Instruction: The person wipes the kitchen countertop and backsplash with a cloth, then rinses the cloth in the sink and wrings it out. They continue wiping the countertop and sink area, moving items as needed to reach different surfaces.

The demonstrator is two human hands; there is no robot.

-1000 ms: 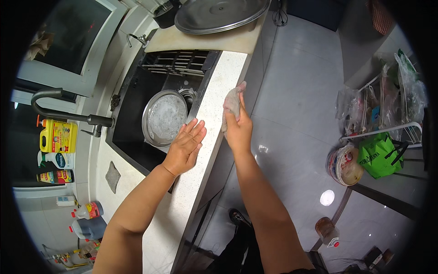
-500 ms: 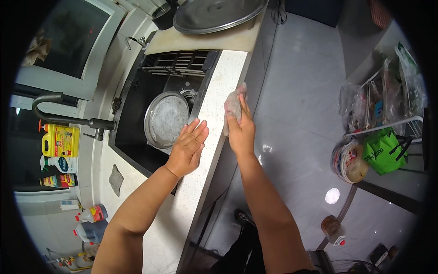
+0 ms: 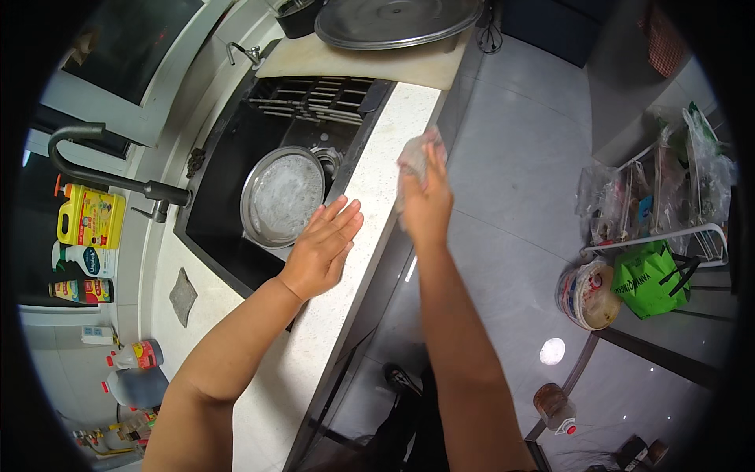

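My left hand lies with fingers outstretched over the white countertop beside the sink's near rim, holding nothing. My right hand presses a pale, pinkish-grey cloth against the counter's front edge, fingers over it. Inside the black sink rests a round metal pan with cloudy liquid in it, just beyond my left fingertips. Part of the cloth is hidden behind my right hand.
A dark faucet reaches in from the left. A grey scouring pad lies left of the sink. Farther back, a large metal lid sits on a cutting board. Bucket and green bag stand at right.
The whole view has shifted slightly. My right hand and the cloth have slid a little farther along the counter's front edge. My left hand stays in nearly the same spot.
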